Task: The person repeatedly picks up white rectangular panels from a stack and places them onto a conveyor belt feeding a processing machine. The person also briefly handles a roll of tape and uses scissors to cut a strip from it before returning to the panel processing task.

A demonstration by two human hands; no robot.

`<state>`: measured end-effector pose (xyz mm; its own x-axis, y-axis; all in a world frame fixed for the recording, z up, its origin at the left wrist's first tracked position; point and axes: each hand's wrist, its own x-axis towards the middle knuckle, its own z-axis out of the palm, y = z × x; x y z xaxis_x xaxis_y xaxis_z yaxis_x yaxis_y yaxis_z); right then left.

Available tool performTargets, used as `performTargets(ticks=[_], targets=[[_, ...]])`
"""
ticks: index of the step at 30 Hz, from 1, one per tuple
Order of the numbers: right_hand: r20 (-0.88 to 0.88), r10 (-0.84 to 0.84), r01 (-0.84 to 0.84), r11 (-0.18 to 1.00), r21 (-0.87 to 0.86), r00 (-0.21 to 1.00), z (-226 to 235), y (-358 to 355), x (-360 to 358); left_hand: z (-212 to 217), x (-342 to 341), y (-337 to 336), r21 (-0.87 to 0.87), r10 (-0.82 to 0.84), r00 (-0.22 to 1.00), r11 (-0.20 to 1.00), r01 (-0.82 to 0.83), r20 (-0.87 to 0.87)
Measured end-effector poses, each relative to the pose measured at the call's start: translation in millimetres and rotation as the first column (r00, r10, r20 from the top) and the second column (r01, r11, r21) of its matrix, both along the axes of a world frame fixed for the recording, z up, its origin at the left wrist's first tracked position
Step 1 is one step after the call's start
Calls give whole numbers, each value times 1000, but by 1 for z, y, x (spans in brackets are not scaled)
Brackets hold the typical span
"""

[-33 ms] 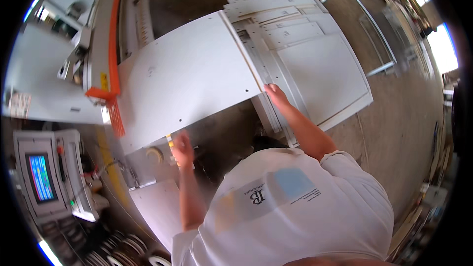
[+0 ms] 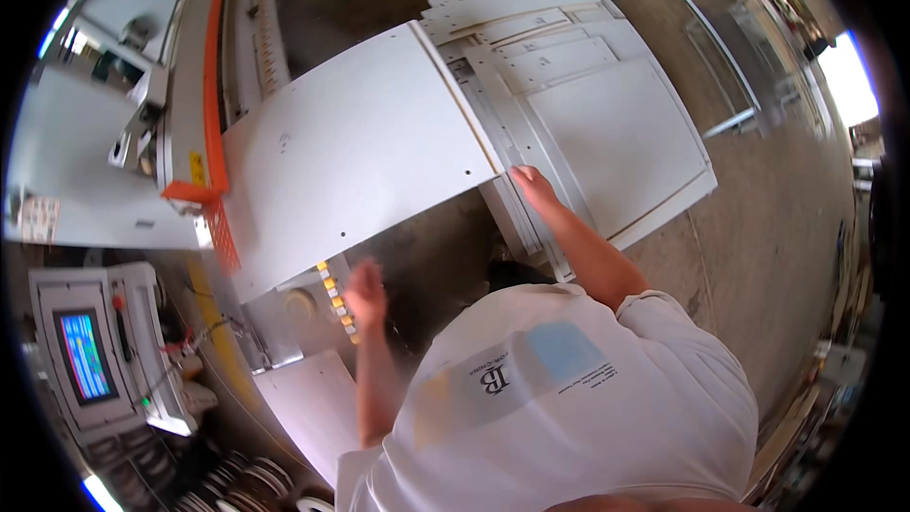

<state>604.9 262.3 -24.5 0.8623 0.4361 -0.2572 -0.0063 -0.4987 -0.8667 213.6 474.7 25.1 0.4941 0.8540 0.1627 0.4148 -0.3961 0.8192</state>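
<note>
Right at the centre of the frame lies a large white panel [image 2: 355,156], flat and tilted across the picture, its left edge by an orange guard [image 2: 216,171] on the machine at the upper left. The right hand [image 2: 533,185] rests on the panel's lower right corner, fingers curled over the edge where it meets a stack of white panels [image 2: 607,123] that fills the upper right. That stack sits just above the concrete floor [image 2: 768,256]. The left hand [image 2: 365,292] is blurred, below the panel's lower edge, beside a short row of yellow rollers [image 2: 336,303]; it holds nothing that I can see, and whether its fingers are spread or closed cannot be told. Whether it touches the panel also cannot be told. At the lower left stands a control box with a lit screen [image 2: 83,356]. A smaller white board [image 2: 308,398] lies below the rollers, near the left forearm. The person's white shirt fills the lower middle of the frame.
</note>
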Motion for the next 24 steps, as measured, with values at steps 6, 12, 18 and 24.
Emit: performTargets(ticks=[6, 12, 18, 24], targets=[[34, -330, 322, 887, -332, 943, -142, -189, 34, -76, 26, -98, -489, -412, 900, 820, 297, -143], [33, -848, 800, 485, -353, 529, -188, -343, 15, -71, 40, -99, -627, -640, 659, 713, 315, -396], [-442, -857, 851, 424, -309, 266, -129, -303, 18, -91, 29, -42, -551, -637, 597, 755, 355, -488], [-511, -848, 857, 363, -366, 141, -139, -304, 29, -66, 50, -16, -631, -578, 716, 735, 248, -391]])
